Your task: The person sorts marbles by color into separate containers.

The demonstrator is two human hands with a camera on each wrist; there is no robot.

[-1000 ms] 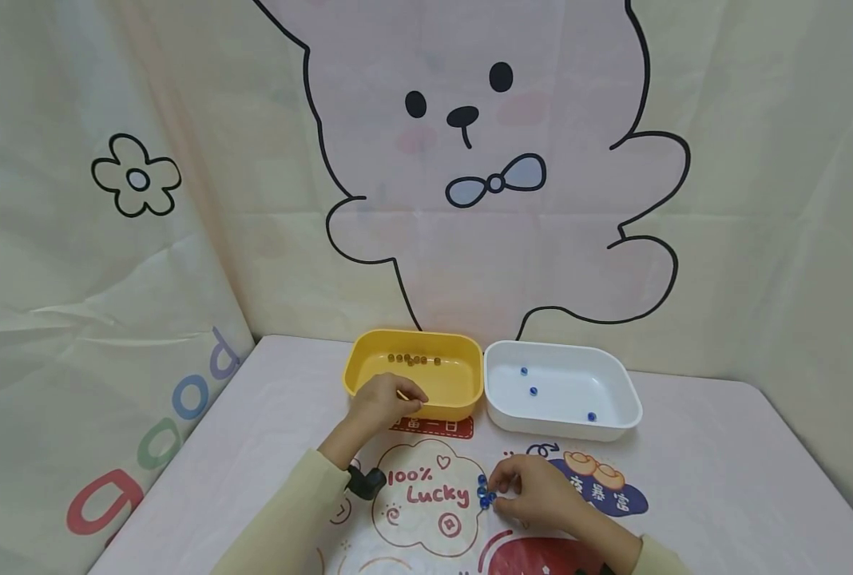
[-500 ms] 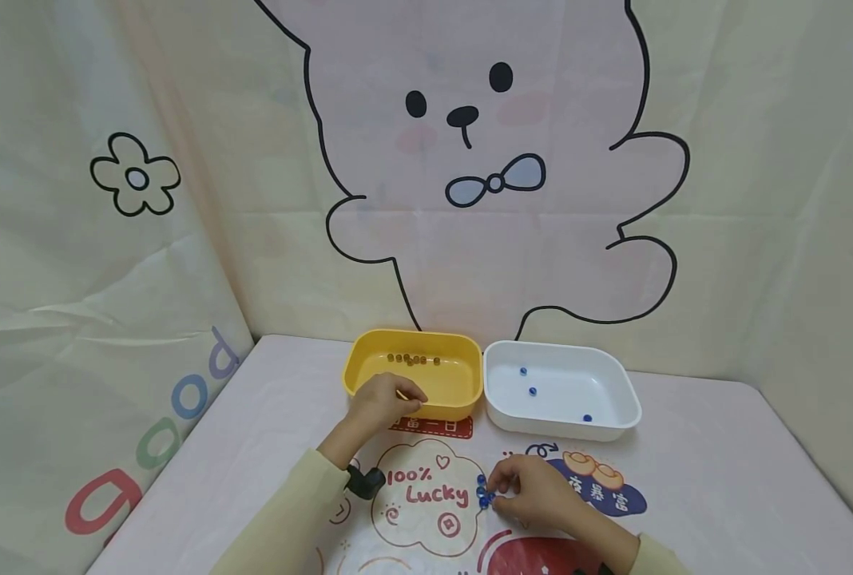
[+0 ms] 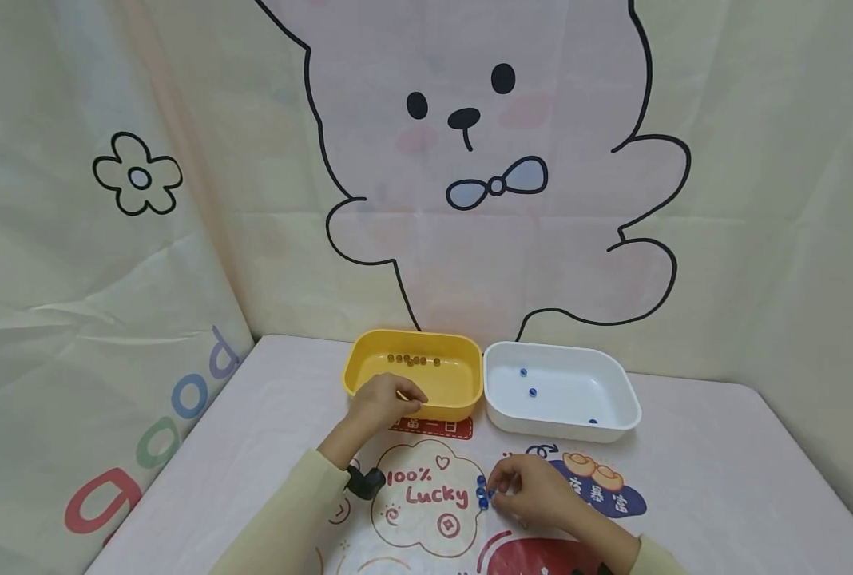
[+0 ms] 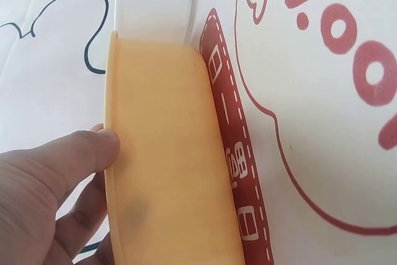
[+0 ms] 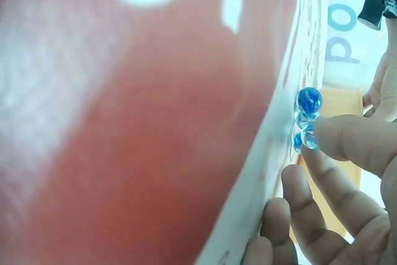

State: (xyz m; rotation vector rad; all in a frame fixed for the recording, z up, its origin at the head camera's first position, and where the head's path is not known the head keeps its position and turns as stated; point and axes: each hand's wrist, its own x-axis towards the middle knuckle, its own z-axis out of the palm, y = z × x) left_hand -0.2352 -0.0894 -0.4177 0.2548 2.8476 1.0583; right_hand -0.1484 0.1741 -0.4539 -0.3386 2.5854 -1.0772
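Observation:
My left hand (image 3: 386,399) pinches the near rim of the yellow tub (image 3: 462,383), thumb on the rim in the left wrist view and the other fingers behind the wall. On the tablecloth, my right hand (image 3: 534,489) pinches a blue marble (image 5: 309,138) between thumb and index finger. Right beside it are several more clear-and-blue marbles (image 3: 482,491) in a short row along the printed cloud outline. Several amber marbles (image 3: 407,358) lie toward the back of the yellow tub. The white tub (image 3: 563,427) holds 3 blue marbles, one (image 3: 593,421) partly hidden behind its near wall.
The two tubs stand side by side at the back of the table (image 3: 254,415), before a cloth backdrop (image 3: 728,239) printed with a bear. Red lettering and drawings cover the middle of the tablecloth. A black band (image 3: 365,482) sits on the left wrist.
The near marble in the white tub has rolled a little left, then back right and closer to the near wall. Both hands stay in place.

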